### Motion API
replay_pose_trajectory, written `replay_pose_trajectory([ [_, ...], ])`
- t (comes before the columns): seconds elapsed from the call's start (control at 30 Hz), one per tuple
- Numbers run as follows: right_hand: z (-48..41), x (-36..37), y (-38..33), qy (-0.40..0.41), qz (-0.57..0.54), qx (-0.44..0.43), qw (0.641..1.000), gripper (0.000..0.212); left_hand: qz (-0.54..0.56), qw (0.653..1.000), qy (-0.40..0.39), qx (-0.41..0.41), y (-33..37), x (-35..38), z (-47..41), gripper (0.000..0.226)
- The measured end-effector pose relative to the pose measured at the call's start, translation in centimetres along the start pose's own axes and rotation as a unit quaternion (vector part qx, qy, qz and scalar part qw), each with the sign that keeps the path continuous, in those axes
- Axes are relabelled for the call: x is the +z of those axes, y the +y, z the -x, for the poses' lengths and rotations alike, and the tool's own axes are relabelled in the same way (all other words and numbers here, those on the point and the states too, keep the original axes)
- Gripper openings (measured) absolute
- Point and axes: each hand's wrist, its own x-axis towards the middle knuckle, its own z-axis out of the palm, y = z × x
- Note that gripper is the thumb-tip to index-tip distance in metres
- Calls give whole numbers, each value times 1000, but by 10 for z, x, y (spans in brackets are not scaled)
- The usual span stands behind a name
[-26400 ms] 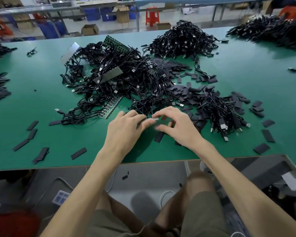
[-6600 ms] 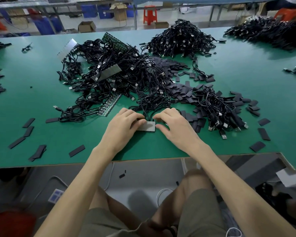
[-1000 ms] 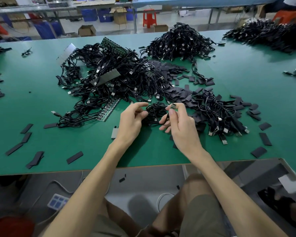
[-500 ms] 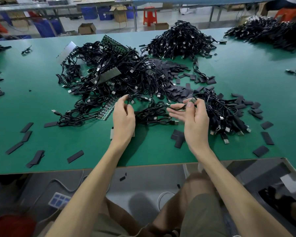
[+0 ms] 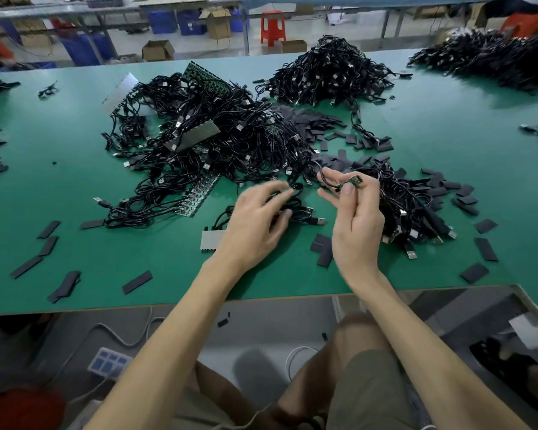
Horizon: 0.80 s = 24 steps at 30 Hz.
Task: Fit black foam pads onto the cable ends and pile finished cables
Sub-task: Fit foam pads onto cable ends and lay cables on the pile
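Your right hand [image 5: 356,226] pinches a cable end [image 5: 351,180], a small green board, between thumb and fingers, raised above the table [image 5: 106,249] toward its front edge. Your left hand [image 5: 255,226], blurred, hovers with fingers loosely spread over a coiled cable [image 5: 302,212]. A few foam pads [image 5: 323,249] lie just beside your right wrist. Beyond the far edge, a cardboard box [image 5: 157,50] stands open on the floor; its contents cannot be told.
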Motion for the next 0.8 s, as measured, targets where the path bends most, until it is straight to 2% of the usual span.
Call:
replay_pose_trajectory([
  [0.03, 0, 0, 1, -6, 16, -6, 1000, 18, 6, 999, -31, 17, 2, 0, 0, 36],
  [0.1, 2, -1, 2, -21, 53, -13, 998, 18, -3, 998, -55, -5, 3, 2, 0, 32],
  [0.27, 3, 0, 6, -82, 166, -76, 980, 17, -94, 985, -14, -146, -2, 5, 0, 44],
  [0.4, 4, 3, 7, -144, 200, -80, 966, 16, -113, 975, 12, -191, -1, 6, 3, 42],
  [0.47, 6, 4, 8, -159, 219, -76, 960, 17, -88, 981, 51, -168, 1, 2, 3, 41],
  [0.53, 6, 4, 8, -166, 230, -80, 956, 16, -53, 991, 78, -91, 5, -1, 4, 40],
  [0.63, 6, 3, 8, -171, 209, -61, 961, 15, -8, 998, 45, 38, 8, -4, 5, 36],
  [0.7, 7, 2, 8, -165, 196, -25, 966, 12, 20, 998, 31, 58, 9, -3, 4, 31],
  [0.8, 6, 3, 8, -164, 191, 15, 968, 15, 21, 998, 42, 42, 8, -4, 3, 22],
])
